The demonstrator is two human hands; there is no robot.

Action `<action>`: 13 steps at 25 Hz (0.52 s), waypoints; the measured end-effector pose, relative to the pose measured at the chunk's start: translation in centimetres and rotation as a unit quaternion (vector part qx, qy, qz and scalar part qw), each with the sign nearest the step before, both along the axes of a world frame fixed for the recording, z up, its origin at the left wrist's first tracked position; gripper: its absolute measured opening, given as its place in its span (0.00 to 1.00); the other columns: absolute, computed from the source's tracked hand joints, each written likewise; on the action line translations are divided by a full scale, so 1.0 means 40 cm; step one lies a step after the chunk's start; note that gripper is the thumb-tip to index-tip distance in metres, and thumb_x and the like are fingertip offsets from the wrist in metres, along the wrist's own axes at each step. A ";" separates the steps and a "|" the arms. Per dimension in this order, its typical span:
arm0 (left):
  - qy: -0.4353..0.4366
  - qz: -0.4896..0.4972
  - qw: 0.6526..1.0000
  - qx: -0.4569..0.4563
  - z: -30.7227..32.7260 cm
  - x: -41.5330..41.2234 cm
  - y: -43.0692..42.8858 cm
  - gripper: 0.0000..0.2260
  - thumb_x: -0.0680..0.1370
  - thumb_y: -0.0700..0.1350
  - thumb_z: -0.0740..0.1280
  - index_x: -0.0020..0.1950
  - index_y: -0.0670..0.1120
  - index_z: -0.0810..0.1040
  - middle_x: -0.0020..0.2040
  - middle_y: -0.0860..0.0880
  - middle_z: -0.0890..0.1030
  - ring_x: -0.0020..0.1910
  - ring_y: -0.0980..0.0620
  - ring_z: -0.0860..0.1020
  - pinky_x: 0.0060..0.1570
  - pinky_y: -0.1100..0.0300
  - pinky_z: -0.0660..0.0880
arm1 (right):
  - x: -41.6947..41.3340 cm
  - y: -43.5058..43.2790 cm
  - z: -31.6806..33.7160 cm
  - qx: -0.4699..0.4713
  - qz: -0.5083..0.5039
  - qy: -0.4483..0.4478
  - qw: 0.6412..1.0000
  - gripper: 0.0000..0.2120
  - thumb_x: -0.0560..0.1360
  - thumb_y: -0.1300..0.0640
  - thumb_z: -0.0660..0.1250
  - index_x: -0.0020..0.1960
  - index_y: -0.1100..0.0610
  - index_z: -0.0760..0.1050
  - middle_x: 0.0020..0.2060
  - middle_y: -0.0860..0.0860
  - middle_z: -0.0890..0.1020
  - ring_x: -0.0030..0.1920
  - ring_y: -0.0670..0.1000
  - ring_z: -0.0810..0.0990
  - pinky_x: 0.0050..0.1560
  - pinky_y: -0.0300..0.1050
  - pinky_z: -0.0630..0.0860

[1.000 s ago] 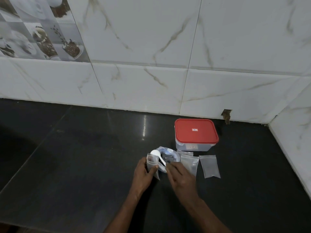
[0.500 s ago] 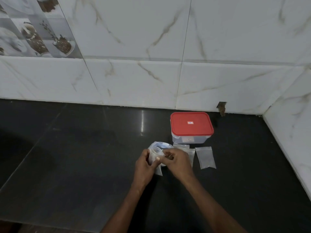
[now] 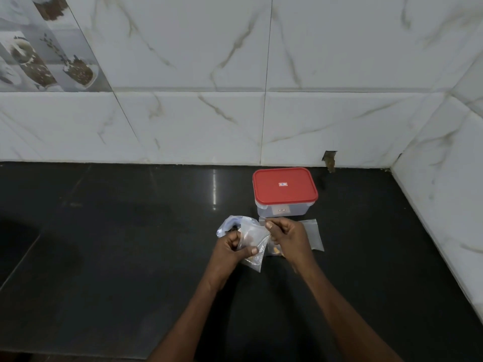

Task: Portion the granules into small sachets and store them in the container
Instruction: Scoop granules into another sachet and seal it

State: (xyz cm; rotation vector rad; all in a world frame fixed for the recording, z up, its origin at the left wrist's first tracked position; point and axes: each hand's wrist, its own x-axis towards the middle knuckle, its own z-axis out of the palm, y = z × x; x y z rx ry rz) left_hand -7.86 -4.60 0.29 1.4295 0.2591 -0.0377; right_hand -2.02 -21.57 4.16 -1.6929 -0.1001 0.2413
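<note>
My left hand [image 3: 231, 246] and my right hand [image 3: 287, 237] both pinch a small clear sachet [image 3: 253, 241], pulling its top edge apart just above the black counter. Behind the left hand lies a crumpled clear bag of granules [image 3: 228, 224], partly hidden. A clear container with a closed red lid [image 3: 285, 189] stands just beyond the hands. Another empty sachet [image 3: 315, 235] lies flat to the right of my right hand. The white spoon is hidden.
The black stone counter [image 3: 117, 244] runs left and toward me. White marble-pattern tiled walls rise at the back [image 3: 261, 113] and on the right [image 3: 444, 192], forming a corner. A small chipped hole [image 3: 329, 160] marks the back wall's base.
The right hand left the spoon by the granule bag and joined the left hand on the sachet. Both hands now stretch its opening; the spoon is out of sight.
</note>
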 end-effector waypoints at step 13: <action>0.053 0.050 0.995 -0.067 0.024 -0.010 -0.033 0.07 0.75 0.37 0.73 0.43 0.33 0.82 0.43 0.30 0.84 0.42 0.36 0.81 0.52 0.39 0.77 | -0.028 -0.028 -0.002 0.114 -0.026 0.108 0.987 0.06 0.74 0.66 0.71 0.46 0.71 0.80 0.38 0.60 0.83 0.35 0.51 0.82 0.32 0.40 0.77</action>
